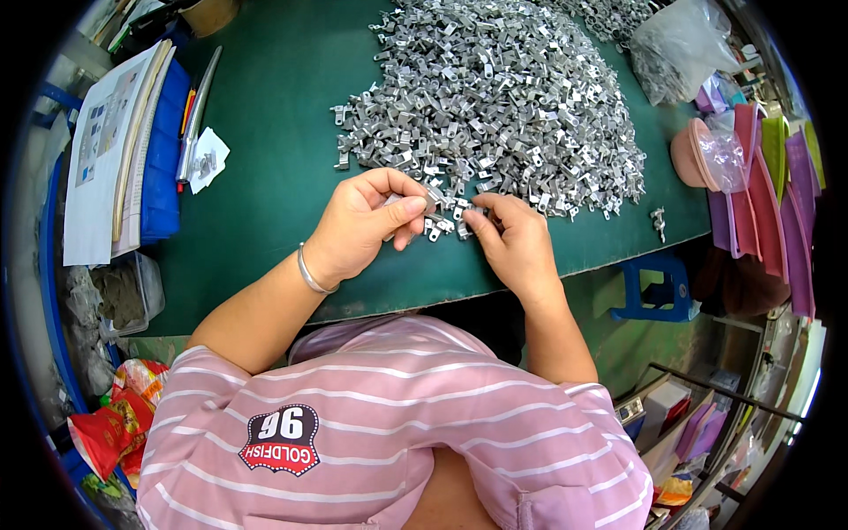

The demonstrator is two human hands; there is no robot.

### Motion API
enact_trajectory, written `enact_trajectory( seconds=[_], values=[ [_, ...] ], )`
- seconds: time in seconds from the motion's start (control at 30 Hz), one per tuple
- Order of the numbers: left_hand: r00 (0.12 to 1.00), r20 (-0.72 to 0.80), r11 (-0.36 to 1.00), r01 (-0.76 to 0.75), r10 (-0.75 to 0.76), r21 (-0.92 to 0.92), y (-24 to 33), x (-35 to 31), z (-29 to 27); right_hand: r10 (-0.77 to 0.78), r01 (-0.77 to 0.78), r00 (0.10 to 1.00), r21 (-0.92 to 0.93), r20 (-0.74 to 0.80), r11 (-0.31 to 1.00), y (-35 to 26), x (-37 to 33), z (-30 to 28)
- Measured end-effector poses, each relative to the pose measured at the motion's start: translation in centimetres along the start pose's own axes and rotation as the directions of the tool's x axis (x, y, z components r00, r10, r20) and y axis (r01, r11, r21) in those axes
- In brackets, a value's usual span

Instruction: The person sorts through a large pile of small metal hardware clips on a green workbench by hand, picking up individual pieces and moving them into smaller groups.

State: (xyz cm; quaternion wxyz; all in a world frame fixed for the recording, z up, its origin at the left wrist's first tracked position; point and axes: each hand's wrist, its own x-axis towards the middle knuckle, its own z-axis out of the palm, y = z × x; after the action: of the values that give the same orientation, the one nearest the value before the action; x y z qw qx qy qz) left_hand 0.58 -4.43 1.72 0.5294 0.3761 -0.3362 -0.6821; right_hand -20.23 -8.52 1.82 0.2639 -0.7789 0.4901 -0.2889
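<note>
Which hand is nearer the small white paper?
Left. The left hand is right of the white paper; the right hand is farther right, at the near edge of the metal pile.

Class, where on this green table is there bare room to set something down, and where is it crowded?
Bare table: between the white paper and the pile of metal pieces, and by its near edge, between the right hand and the small loose pieces. Crowded: the middle and far side, under the pile.

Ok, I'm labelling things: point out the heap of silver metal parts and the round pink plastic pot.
Heap of silver metal parts [508, 106], head view: its middle.
Round pink plastic pot [685, 156], head view: outer wall.
</note>
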Motion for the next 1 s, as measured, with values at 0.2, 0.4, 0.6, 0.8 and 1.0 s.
enact_trajectory(
  seconds=[0.2, 0.4, 0.6, 0.8, 1.0],
  values=[
    [0.996, 0.003, 0.989, -0.091, 0.091, 0.121, -0.2, -0.2, 0.4, 0.179, -0.165, 0.984, 0.33, -0.011, 0.929, 1.0, -0.2, 0.3],
    [0.998, 0.024, 0.998, -0.061, 0.06, 0.03, 0.0, -0.1, 0.4, 0.26, -0.467, 0.866, 0.877, 0.428, 0.111, 0.6, 0.0, -1.7],
    [0.998, 0.064, 0.98, -0.011, 0.025, -0.199, 0.7, 0.0, 0.1, 0.099, -0.483, 0.858, 0.858, 0.504, -0.178, 1.3, -0.3, -1.7],
    [0.996, 0.068, 0.994, -0.051, 0.057, -0.095, 0.7, 0.4, -0.9, 0.243, -0.349, 0.937, 0.689, 0.25, 0.636, 0.6, -1.2, -1.3],
    [0.859, 0.296, 0.117, -0.374, 0.418, 0.92, -1.6, -0.2, 1.7, -0.093, 0.096, 0.992, -0.037, 0.082, 0.995, -0.7, -1.9, 0.8]
  ],
)
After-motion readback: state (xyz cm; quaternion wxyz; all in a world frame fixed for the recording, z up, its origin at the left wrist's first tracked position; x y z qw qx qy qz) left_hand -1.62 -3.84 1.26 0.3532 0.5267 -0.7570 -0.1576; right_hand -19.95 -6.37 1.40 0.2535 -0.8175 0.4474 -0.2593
